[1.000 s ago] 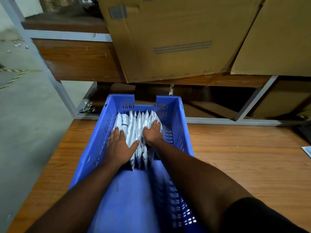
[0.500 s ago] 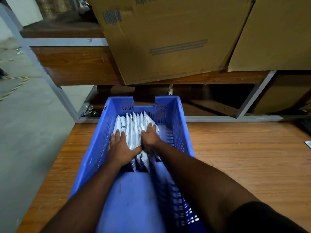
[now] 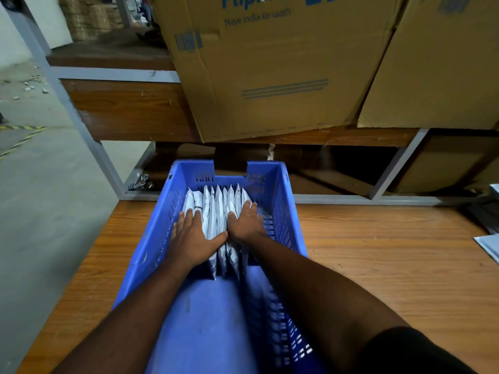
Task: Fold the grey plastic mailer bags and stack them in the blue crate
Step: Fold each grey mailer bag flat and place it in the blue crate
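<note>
Your wooden table (image 3: 378, 265) carries everything in front of you, with two big cardboard boxes (image 3: 270, 76) on the shelf above its far edge and a grey metal frame (image 3: 89, 147) holding that shelf. On the table sits one blue crate (image 3: 280, 211), running lengthwise away from you, its near half showing bare blue floor.

The folded grey mailer bags (image 3: 218, 209) stand on edge in a single row across the far half of the crate, packed side by side like files. You can count roughly nine or ten upright folds; the ones under your palms are partly hidden, so the exact number cannot be told. One bag at the left end has a dark band around it.

Both your hands are down inside the crate, lying on top of that row. Your left hand (image 3: 193, 236) rests flat on the left part of the row, fingers straight and pointing away from you, thumb stretched right across the middle bags. Your right hand (image 3: 247, 225) presses flat on the right part, fingers spread and extended toward the far wall. The tip of your left thumb sits just beside the base of your right hand, touching or nearly so. Neither hand grips a bag; both only rest on the top edges.

At the table's right edge lie a few pale flat sheets (image 3: 488, 244), well apart from the crate.
</note>
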